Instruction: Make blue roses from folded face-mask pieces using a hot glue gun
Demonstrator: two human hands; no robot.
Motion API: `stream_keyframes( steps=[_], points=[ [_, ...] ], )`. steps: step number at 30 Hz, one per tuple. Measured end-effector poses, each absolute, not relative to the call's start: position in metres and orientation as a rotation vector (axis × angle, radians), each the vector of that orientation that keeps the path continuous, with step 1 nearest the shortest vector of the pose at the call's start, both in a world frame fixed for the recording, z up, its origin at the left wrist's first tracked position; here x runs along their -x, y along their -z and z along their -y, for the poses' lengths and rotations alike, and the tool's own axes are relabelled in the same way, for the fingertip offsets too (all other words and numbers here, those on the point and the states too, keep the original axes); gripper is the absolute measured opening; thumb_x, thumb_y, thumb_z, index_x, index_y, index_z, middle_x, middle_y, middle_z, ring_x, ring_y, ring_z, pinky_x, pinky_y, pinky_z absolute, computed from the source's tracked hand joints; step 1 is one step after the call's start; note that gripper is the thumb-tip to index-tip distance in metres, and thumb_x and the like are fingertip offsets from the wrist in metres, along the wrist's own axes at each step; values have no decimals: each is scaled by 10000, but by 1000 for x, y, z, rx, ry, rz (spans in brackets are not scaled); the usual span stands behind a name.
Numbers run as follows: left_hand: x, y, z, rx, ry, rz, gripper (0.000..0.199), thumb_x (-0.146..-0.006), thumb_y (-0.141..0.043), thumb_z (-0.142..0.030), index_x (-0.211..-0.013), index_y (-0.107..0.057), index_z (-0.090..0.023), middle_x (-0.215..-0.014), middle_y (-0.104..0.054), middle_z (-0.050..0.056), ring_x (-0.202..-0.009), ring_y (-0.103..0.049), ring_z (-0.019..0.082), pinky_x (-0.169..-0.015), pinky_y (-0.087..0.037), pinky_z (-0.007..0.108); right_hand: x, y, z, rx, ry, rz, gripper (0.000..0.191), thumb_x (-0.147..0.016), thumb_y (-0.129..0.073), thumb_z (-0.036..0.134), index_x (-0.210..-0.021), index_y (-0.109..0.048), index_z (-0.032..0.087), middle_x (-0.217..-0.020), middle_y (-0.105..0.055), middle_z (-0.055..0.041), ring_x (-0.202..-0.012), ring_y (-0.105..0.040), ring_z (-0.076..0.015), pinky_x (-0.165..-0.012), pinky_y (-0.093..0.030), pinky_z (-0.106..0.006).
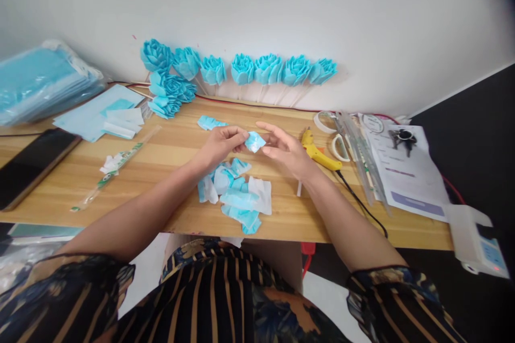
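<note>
Small light-blue and white crinkled petal piece (255,141) above the middle of the light wooden surface (169,161). Left hand (227,142): grip closed, petal piece pinched at its left edge between thumb and fingers, most of it projecting right. Right hand (284,150): grip open, thumb and fingers parted around the petal piece's right side; contact unclear. Loose blue and white crinkled scraps (237,193) lie nearer the body. Yellow glue gun (319,153) with black cord, just right of the right hand. Row of blue ruffled flowers on thin sticks (268,69) leans against the white wall (257,5).
</note>
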State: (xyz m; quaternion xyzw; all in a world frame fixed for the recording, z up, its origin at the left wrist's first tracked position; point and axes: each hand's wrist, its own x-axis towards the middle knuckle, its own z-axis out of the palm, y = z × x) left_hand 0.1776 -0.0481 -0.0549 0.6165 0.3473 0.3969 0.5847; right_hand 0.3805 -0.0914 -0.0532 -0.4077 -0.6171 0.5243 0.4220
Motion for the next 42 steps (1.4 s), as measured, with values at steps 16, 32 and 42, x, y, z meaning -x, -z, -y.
stream_keyframes(
  steps=[16,32,42],
  points=[
    [-180,58,55,-1802,-756,-821,284,-822,-603,-399,-713,-644,-139,-622,-584,-3,-579,-491,105,-563,-369,239,-383,56,88,1131,-1107,1660,458,-809,-714,357,-1241,-655,214,-888,-681,-12,-779,-617,-134,-761,-514,-298],
    [-180,56,54,-1677,-812,-760,330,-806,-665,-474,-761,-644,-147,-651,-556,-16,-595,-455,94,-558,-350,234,-373,57,88,1107,-1066,1320,424,-792,-701,310,-1208,-633,262,-810,-660,18,-783,-618,-148,-808,-533,-336],
    [-180,57,53,-1647,-833,-797,219,-793,-659,-365,-741,-626,-155,-582,-499,-47,-548,-422,84,-542,-334,237,-373,57,89,1089,-1126,1285,456,-758,-747,307,-1201,-647,265,-786,-659,39,-764,-629,-129,-802,-528,-309]
  ],
)
